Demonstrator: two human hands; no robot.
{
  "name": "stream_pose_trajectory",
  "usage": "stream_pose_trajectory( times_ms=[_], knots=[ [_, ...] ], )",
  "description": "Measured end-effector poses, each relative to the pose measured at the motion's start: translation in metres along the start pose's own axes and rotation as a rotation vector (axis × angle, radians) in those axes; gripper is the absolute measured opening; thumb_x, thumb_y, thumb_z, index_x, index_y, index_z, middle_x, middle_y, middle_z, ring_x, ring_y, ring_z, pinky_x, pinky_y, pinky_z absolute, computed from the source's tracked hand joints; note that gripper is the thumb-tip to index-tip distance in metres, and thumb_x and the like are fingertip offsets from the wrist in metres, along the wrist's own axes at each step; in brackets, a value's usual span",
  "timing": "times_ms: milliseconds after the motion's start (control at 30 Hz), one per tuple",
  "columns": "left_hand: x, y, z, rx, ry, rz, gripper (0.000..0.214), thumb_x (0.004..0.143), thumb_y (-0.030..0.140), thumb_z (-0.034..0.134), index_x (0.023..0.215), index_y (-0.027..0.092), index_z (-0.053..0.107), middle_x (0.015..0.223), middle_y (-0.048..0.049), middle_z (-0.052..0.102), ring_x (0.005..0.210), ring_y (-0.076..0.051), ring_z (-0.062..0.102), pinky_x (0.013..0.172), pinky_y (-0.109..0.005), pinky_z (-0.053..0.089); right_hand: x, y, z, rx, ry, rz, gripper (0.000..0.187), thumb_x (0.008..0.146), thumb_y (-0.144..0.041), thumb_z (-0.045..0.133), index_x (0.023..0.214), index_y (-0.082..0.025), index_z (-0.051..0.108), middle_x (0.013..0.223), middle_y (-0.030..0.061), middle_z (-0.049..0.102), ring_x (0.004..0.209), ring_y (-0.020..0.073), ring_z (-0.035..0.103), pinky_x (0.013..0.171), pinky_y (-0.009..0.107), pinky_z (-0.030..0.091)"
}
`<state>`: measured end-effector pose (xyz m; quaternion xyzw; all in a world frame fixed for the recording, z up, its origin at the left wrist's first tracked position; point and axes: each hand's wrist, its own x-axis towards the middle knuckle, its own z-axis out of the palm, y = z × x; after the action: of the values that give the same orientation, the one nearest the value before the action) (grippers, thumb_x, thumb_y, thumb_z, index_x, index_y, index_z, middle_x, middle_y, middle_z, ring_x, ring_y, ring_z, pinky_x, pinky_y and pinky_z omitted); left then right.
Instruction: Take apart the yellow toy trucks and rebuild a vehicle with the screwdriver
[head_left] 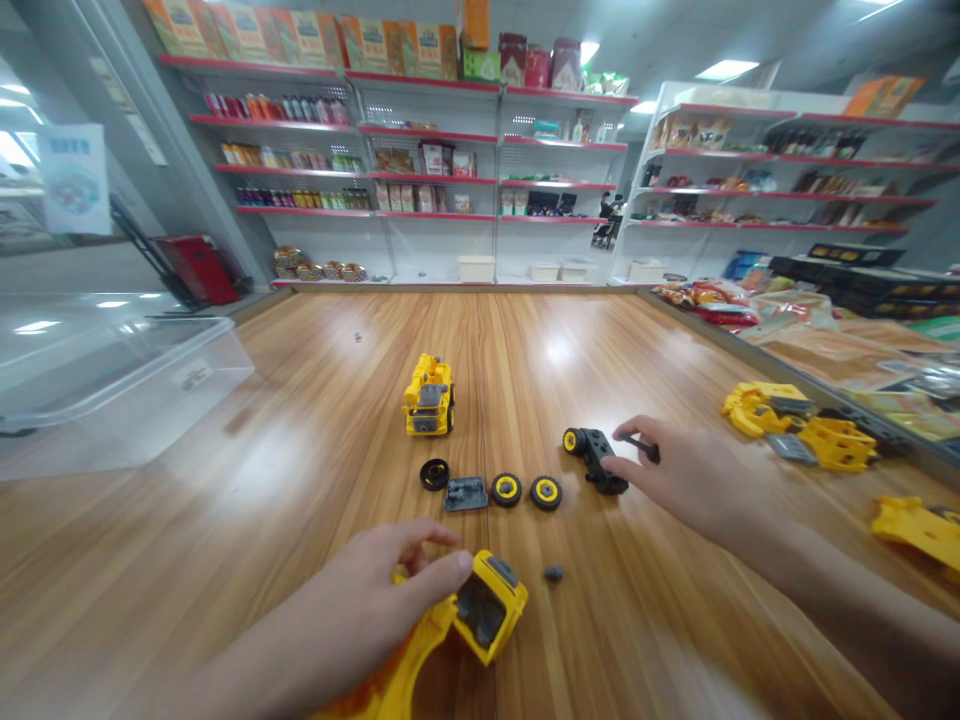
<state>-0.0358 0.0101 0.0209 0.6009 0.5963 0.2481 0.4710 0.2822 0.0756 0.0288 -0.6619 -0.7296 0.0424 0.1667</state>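
Yellow truck body (pixel 491 605) was held low at the near edge of the counter (pixel 300 450), gripped by the left hand (pixel 375 590). The fingers (pixel 442 572) were closed over its top, with the grey-windowed cab sticking out just past the fingertips. A small grey piece (pixel 553 572) lay just beyond the cab, apart from it.

The right hand (pixel 675 470) was laid on the counter further off, and its fingers (pixel 626 432) were pinched on a black axle piece (pixel 596 455). One yellow-hubbed wheel was seen at the end of that piece farthest from the fingertips.

Between the two sets of fingers a row of loose parts was spread: a black tyre (pixel 434 474), a grey plate (pixel 465 493) and two yellow-hubbed wheels (pixel 506 489). An assembled yellow truck (pixel 429 396) was stood well beyond the left fingers. More yellow parts (pixel 795 420) were heaped well outside the right hand, and a clear plastic bin (pixel 112 380) was set far outside the left.
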Motion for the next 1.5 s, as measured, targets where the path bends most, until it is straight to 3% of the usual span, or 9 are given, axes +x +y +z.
stream_pose_trajectory(
  times_ms=[133, 267, 467, 567, 667, 1000, 1100, 1333, 1500],
  knots=[
    [0.008, -0.003, -0.011, 0.018, 0.058, 0.055, 0.026, 0.077, 0.039, 0.065, 0.091, 0.019, 0.076, 0.059, -0.0013, 0.066, 0.056, -0.019, 0.059, 0.053, -0.022, 0.040, -0.022, -0.024, 0.011, 0.237, -0.328, -0.430, 0.023, 0.088, -0.042, 0.061, 0.096, -0.022, 0.070, 0.074, 0.0013, 0.068, 0.065, 0.0155, 0.060, 0.061, 0.026, 0.038],
    [0.012, -0.003, -0.014, 0.027, 0.062, 0.116, 0.024, 0.077, 0.039, 0.063, 0.078, 0.018, 0.074, 0.059, -0.0014, 0.066, 0.057, -0.018, 0.059, 0.053, -0.023, 0.039, -0.036, -0.034, 0.023, 0.234, -0.513, -0.558, 0.023, 0.080, -0.041, 0.071, 0.091, -0.021, 0.068, 0.071, -0.0003, 0.066, 0.062, 0.0148, 0.058, 0.057, 0.024, 0.035],
    [0.023, -0.005, -0.016, 0.132, 0.228, 0.164, 0.031, 0.086, 0.044, 0.056, 0.088, 0.019, 0.074, 0.072, -0.0045, 0.068, 0.063, -0.019, 0.061, 0.056, -0.025, 0.046, -0.037, -0.038, 0.025, 0.279, -0.517, -0.588, 0.009, 0.085, -0.025, 0.061, 0.088, -0.019, 0.067, 0.083, 0.0034, 0.071, 0.074, 0.0171, 0.063, 0.064, 0.026, 0.042],
    [0.034, -0.016, -0.021, 0.184, 0.320, 0.353, 0.027, 0.084, 0.034, 0.061, 0.105, 0.023, 0.073, 0.100, -0.0070, 0.069, 0.090, -0.023, 0.063, 0.081, -0.031, 0.050, -0.036, -0.038, 0.026, 0.274, -0.507, -0.607, 0.009, 0.085, -0.023, 0.060, 0.089, -0.018, 0.067, 0.085, 0.0042, 0.071, 0.076, 0.0182, 0.064, 0.066, 0.027, 0.044],
    [0.043, -0.026, -0.023, 0.177, 0.264, 0.422, 0.027, 0.082, 0.028, 0.063, 0.106, 0.024, 0.074, 0.115, -0.0071, 0.065, 0.110, -0.026, 0.057, 0.102, -0.035, 0.040, -0.036, -0.036, 0.028, 0.275, -0.488, -0.598, 0.010, 0.085, -0.024, 0.059, 0.089, -0.019, 0.067, 0.085, 0.0047, 0.070, 0.078, 0.0185, 0.064, 0.069, 0.028, 0.045],
    [0.038, -0.022, -0.018, 0.304, 0.308, 0.365, 0.020, 0.084, 0.035, 0.063, 0.096, 0.021, 0.068, 0.073, 0.0000, 0.056, 0.065, -0.016, 0.049, 0.062, -0.026, 0.037, -0.039, -0.040, 0.030, 0.313, -0.498, -0.642, 0.009, 0.086, -0.022, 0.060, 0.090, -0.018, 0.066, 0.086, 0.0041, 0.069, 0.078, 0.0166, 0.063, 0.068, 0.026, 0.045],
    [0.031, -0.007, -0.012, 0.103, 0.191, 0.304, 0.025, 0.085, 0.038, 0.061, 0.102, 0.020, 0.062, 0.067, 0.0031, 0.051, 0.061, -0.014, 0.047, 0.059, -0.024, 0.035, -0.039, -0.041, 0.029, 0.334, -0.395, -0.637, 0.013, 0.090, -0.028, 0.059, 0.093, -0.018, 0.066, 0.085, 0.0040, 0.068, 0.078, 0.0167, 0.062, 0.068, 0.027, 0.044],
    [0.037, 0.046, 0.006, -0.169, -0.423, 0.223, 0.021, 0.087, 0.036, 0.060, 0.093, 0.015, 0.058, 0.086, -0.0011, 0.059, 0.077, -0.013, 0.053, 0.069, -0.024, 0.040, -0.039, -0.049, 0.031, 0.561, -0.004, -0.605, 0.013, 0.091, -0.029, 0.061, 0.091, -0.017, 0.064, 0.078, 0.0017, 0.064, 0.071, 0.0137, 0.059, 0.065, 0.026, 0.041],
    [0.054, 0.045, 0.016, -0.151, -0.573, 0.198, 0.022, 0.087, 0.034, 0.061, 0.091, 0.012, 0.057, 0.084, -0.0022, 0.061, 0.077, -0.012, 0.054, 0.068, -0.024, 0.039, -0.037, -0.051, 0.030, 0.613, -0.025, -0.593, 0.001, 0.089, -0.017, 0.063, 0.088, -0.018, 0.064, 0.080, -0.0005, 0.067, 0.073, 0.0109, 0.061, 0.067, 0.021, 0.042]
  ],
)
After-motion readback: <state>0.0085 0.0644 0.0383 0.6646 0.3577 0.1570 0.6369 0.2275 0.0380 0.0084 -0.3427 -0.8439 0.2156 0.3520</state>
